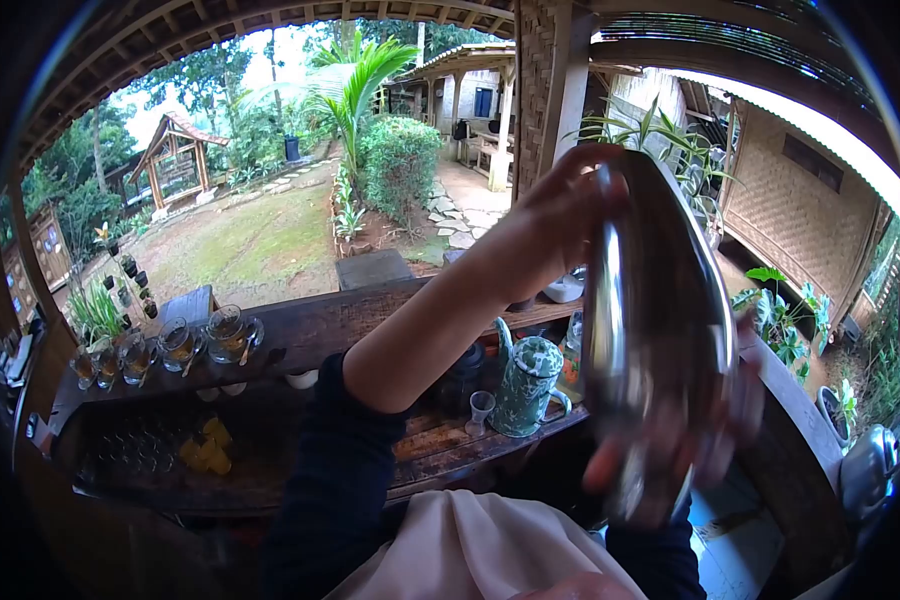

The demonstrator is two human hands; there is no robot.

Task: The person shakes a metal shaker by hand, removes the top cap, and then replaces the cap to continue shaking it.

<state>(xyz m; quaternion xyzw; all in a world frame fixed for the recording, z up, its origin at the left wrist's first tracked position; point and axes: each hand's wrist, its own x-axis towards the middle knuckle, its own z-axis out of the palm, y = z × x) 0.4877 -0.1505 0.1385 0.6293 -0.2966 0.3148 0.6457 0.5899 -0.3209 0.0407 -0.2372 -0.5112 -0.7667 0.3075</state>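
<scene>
A shiny metal shaker [660,300] is held up close to the camera, right of centre, tilted and blurred by motion. My left hand [595,190] wraps round its upper end, with the forearm crossing over the counter. Round its lower end are the blurred fingers of my right hand [670,450]. Behind and left of the shaker, a green speckled enamel pot [530,385] stands on the wooden counter [430,465], with a small clear glass [479,412] beside it.
Several glass cups [177,345] with dark contents line the counter's raised left ledge. Yellow fruit pieces [207,447] and several small upturned glasses lie in a dark recess. A metal vessel [868,470] is at the far right. A post stands behind the counter.
</scene>
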